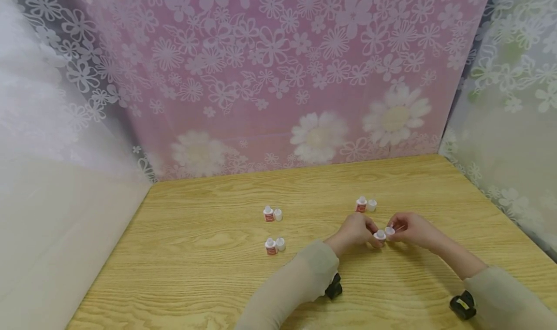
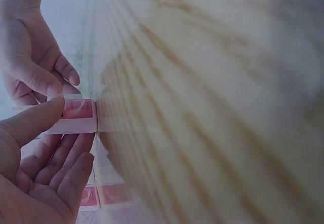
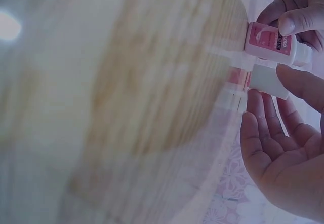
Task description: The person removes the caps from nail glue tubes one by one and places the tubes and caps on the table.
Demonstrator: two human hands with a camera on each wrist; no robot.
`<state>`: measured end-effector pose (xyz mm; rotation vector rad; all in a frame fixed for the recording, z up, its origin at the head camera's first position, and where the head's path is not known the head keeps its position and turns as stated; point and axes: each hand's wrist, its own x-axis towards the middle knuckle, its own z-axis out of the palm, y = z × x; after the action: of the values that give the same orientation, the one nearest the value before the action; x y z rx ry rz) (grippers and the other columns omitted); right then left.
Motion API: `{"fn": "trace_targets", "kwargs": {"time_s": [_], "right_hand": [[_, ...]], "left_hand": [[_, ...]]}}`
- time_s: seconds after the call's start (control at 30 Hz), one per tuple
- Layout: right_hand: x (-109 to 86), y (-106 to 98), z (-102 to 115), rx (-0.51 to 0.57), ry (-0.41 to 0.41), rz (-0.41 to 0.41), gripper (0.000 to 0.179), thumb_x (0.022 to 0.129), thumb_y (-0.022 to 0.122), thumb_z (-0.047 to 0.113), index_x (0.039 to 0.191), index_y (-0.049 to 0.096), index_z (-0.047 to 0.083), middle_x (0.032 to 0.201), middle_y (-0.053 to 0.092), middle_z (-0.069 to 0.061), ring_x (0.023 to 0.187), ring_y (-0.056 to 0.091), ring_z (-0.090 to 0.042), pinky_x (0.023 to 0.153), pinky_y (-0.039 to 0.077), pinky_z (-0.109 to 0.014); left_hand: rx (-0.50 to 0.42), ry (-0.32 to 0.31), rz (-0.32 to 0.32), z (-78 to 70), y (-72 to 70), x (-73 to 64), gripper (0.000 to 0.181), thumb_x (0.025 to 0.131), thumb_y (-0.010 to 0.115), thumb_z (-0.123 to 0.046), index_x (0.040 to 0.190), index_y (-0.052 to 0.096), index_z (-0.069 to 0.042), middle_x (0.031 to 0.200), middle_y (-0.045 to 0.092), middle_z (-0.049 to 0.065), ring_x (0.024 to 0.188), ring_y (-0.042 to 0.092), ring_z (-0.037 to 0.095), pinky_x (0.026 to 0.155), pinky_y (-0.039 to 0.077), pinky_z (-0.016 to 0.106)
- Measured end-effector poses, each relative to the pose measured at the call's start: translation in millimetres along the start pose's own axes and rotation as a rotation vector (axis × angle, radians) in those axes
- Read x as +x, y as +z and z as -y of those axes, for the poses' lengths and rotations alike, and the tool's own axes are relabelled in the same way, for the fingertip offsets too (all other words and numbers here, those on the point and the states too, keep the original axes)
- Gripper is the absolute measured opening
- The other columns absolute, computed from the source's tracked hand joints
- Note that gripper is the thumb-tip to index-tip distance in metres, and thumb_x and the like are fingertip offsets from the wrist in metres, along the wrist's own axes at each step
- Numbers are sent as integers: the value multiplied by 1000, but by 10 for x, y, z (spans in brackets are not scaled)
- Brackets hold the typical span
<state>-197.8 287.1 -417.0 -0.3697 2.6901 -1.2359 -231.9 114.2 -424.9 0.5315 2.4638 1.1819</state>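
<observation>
A small white glue bottle [image 1: 380, 237] with a red label stands on the wooden table, its cap off. My left hand [image 1: 356, 229] holds it between thumb and fingers; in the left wrist view the thumb lies against the label of the bottle [image 2: 80, 113]. Just to its right, my right hand [image 1: 413, 229] pinches a white cap [image 1: 389, 232]. In the right wrist view the cap [image 3: 265, 80] sits beside the bottle [image 3: 268, 42], low at the table surface. Whether bottle and cap touch, I cannot tell.
Behind my left hand stand another uncapped bottle [image 1: 361, 205] and its cap [image 1: 372, 205]. Further left are two more bottles, one at the back [image 1: 268, 214] and one nearer [image 1: 271, 247], each beside a white cap. Flowered curtains [image 1: 278, 78] enclose the table [image 1: 196, 272].
</observation>
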Motion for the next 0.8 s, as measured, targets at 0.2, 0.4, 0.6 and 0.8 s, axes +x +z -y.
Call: {"fn": "trace_targets", "kwargs": {"time_s": [0.2, 0.4, 0.6, 0.8], "right_hand": [[15, 1, -14, -3, 9, 13, 23, 72, 72, 11, 84, 56, 0, 76, 56, -5, 70, 55, -17, 56, 43, -27], [6, 14, -4, -3, 21, 23, 25, 71, 73, 13, 85, 56, 0, 76, 56, -4, 70, 54, -17, 57, 43, -27], [1, 21, 2, -17, 33, 27, 25, 72, 73, 13, 85, 55, 0, 74, 55, -4, 67, 51, -15, 57, 42, -27], [2, 34, 13, -70, 13, 18, 23, 71, 73, 11, 82, 56, 1, 73, 55, -2, 65, 49, -13, 55, 41, -26]], "left_hand": [[4, 0, -1, 1, 4, 5, 20, 58, 82, -8, 65, 64, -10, 61, 55, -9, 57, 44, 4, 52, 38, 19], [31, 11, -6, 4, 8, 12, 20, 58, 83, -8, 66, 65, -11, 60, 55, -10, 57, 44, 4, 53, 38, 18], [29, 5, -4, -2, 13, 9, 19, 58, 82, -8, 66, 65, -10, 60, 55, -10, 57, 45, 4, 52, 38, 18], [27, -4, -11, -10, 9, 4, 20, 58, 82, -8, 66, 65, -11, 60, 55, -10, 57, 45, 4, 53, 38, 18]]}}
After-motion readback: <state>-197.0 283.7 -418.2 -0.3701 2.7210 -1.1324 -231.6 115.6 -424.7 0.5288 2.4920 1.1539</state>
